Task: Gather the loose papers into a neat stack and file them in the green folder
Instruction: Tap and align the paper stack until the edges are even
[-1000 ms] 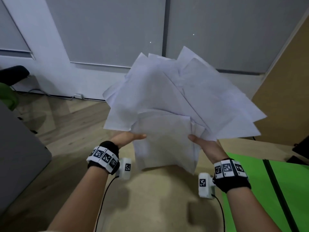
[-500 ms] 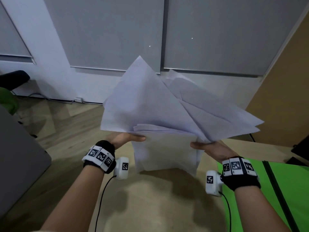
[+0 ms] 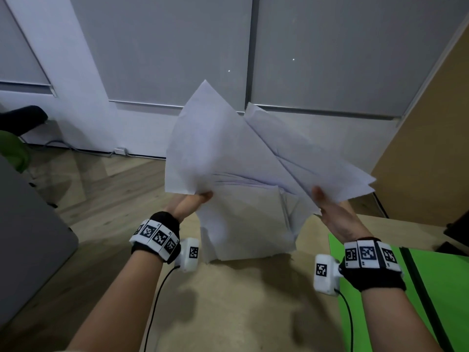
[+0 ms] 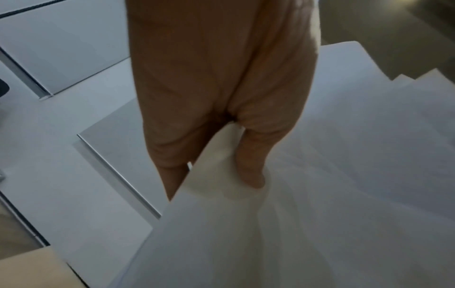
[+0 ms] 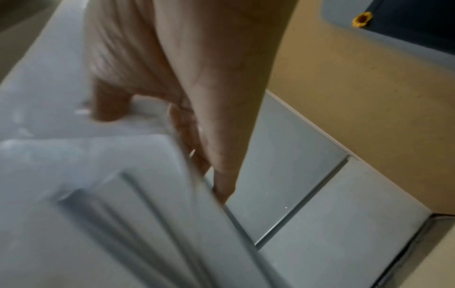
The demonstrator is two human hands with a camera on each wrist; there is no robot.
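papers [image 3: 228, 158] now more upright, pinched in both hands; green folder [image 3: 444, 288] on beige table [image 3: 241, 313]

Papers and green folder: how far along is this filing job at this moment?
Done: the papers are off the desk, gathered between the left hand and right hand. In hand: squaring them; the sheets are fanned out with corners splayed. Left: aligning the stack and filing it in the green folder, lying on the desk.
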